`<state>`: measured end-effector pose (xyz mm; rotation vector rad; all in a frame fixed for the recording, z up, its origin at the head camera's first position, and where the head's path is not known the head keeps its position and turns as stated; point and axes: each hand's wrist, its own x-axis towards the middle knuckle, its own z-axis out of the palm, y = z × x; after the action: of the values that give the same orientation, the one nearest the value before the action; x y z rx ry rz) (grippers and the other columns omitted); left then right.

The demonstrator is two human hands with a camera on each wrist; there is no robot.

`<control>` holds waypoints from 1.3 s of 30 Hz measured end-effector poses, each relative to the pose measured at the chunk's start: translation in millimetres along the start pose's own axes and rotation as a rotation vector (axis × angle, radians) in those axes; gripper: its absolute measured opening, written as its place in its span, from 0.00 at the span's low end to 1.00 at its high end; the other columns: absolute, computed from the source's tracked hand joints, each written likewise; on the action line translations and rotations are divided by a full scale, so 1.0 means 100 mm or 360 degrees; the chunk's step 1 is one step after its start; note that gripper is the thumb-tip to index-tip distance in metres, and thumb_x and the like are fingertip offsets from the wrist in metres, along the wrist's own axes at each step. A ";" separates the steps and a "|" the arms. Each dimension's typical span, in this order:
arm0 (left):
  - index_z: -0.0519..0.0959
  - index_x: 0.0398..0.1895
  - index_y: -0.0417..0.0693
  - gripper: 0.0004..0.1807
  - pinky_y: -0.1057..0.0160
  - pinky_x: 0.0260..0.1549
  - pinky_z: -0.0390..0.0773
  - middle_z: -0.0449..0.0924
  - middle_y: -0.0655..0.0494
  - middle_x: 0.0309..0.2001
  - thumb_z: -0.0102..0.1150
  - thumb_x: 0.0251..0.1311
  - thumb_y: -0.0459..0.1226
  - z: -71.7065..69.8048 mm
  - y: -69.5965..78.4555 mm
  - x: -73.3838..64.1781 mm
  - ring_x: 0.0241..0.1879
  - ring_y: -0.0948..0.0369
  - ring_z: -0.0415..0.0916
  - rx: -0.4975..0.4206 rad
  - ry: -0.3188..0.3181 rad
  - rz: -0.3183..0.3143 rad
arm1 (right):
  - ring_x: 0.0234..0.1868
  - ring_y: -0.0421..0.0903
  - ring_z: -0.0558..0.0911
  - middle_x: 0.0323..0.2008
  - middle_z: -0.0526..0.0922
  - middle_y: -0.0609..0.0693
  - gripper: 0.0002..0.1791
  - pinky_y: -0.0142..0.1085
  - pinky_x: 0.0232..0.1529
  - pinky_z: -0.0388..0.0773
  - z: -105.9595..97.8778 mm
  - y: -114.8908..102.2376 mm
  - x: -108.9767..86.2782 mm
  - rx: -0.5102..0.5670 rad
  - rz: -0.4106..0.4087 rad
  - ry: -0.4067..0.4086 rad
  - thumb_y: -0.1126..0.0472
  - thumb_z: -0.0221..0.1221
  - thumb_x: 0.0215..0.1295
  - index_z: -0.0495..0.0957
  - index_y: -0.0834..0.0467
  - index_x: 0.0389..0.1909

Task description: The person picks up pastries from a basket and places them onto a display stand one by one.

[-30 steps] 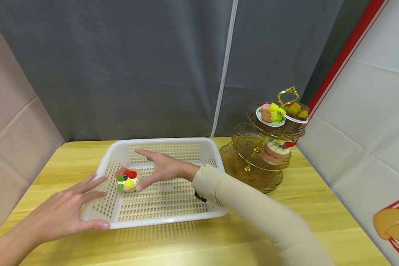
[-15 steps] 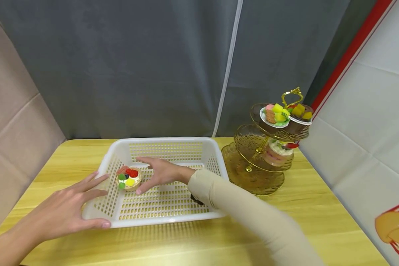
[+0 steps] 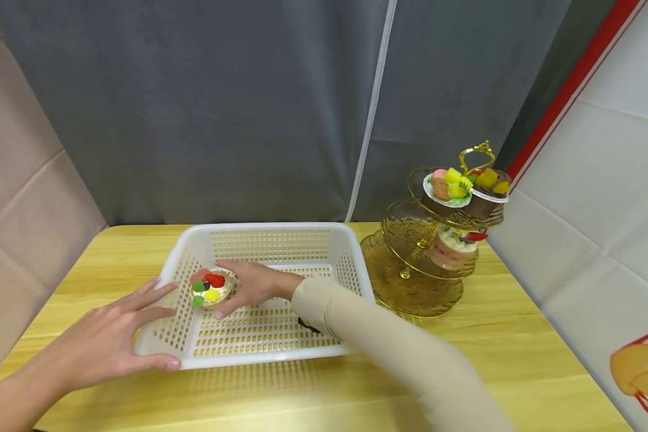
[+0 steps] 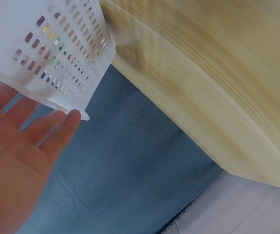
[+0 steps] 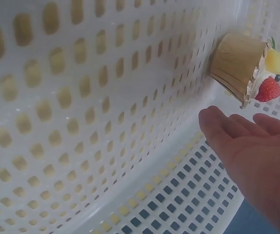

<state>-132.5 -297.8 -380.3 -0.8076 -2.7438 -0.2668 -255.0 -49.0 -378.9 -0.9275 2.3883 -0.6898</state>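
Note:
A cupcake [image 3: 212,289] topped with cream, a strawberry and other fruit pieces stands at the left end inside a white perforated plastic basket [image 3: 281,358]. In the right wrist view its tan paper case shows on the cupcake [image 5: 237,67]. My right hand [image 3: 256,283] reaches into the basket just right of the cupcake, thumb and fingers spread around its side. A small gap shows between the fingers and the case. My left hand [image 3: 110,330] lies at the basket's left end with its fingers extended; the left wrist view has fingertips [image 4: 71,117] touching the rim.
A three-tier gold-rimmed stand [image 3: 418,264] is on the wooden table [image 3: 507,360], right of the basket. Two dark cupcakes with fruit [image 3: 447,189] sit on its top tier. A pink-and-cream cake [image 3: 449,247] is on the middle tier. Behind hangs a grey curtain [image 3: 221,120].
My right hand has moved left and slightly down, closer to the cupcake. My left hand stays at the basket's left end. The whole view has shifted slightly.

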 end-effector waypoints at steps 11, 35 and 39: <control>0.85 0.47 0.50 0.42 0.48 0.29 0.77 0.71 0.52 0.67 0.69 0.37 0.71 0.00 0.02 0.00 0.63 0.41 0.70 -0.0008 -0.0014 -0.0010 | 0.66 0.37 0.69 0.70 0.68 0.42 0.52 0.31 0.64 0.65 0.05 -0.09 0.16 -0.0094 -0.0042 0.0073 0.44 0.72 0.54 0.58 0.54 0.76; 0.85 0.48 0.51 0.41 0.44 0.33 0.78 0.69 0.50 0.69 0.71 0.36 0.69 -0.02 -0.01 0.01 0.64 0.38 0.69 -0.0020 -0.0046 -0.0025 | 0.43 0.32 0.76 0.49 0.79 0.40 0.33 0.21 0.45 0.69 0.11 -0.12 0.11 -0.0261 -0.0068 0.0220 0.50 0.73 0.55 0.73 0.54 0.60; 0.85 0.48 0.51 0.41 0.44 0.33 0.78 0.69 0.50 0.69 0.71 0.36 0.69 -0.01 0.00 0.00 0.64 0.39 0.68 -0.0009 -0.0024 -0.0015 | 0.42 0.33 0.76 0.49 0.80 0.41 0.35 0.21 0.43 0.69 0.07 -0.12 0.05 -0.0302 -0.0075 0.0204 0.49 0.73 0.55 0.73 0.56 0.61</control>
<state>-132.4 -298.3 -379.5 -0.8018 -2.7625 -0.2715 -248.4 -61.8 -378.5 -1.0484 2.5881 -0.5622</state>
